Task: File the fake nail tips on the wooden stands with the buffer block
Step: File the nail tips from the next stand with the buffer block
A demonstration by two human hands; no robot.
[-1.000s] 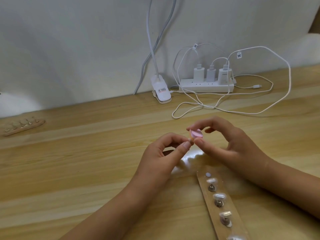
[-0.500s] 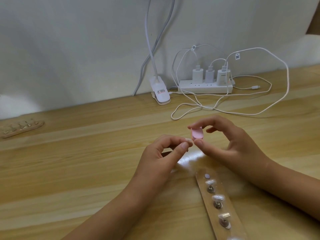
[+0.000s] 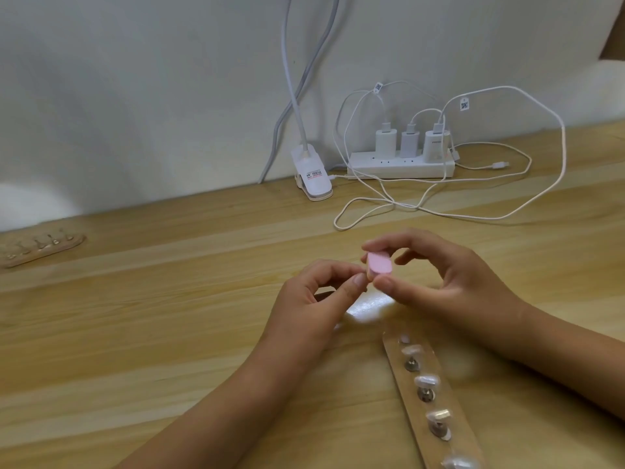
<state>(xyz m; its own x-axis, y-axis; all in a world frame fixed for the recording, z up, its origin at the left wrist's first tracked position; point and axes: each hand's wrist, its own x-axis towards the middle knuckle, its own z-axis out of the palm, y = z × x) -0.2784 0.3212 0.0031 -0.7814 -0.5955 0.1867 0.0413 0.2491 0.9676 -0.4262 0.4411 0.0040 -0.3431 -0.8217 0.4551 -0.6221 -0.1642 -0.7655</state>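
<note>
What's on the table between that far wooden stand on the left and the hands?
Nothing: in the head view, only bare table lies between the far wooden stand and the left hand.

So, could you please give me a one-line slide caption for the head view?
Right hand rubs a pink buffer block against a nail tip pinched in the left hand, above a wooden stand.

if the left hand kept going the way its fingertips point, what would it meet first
Almost at once the pink buffer block held by the right hand; the left hand points up-right at it, and its pinched fingertips look nearly touching, though depth is unclear.
</note>
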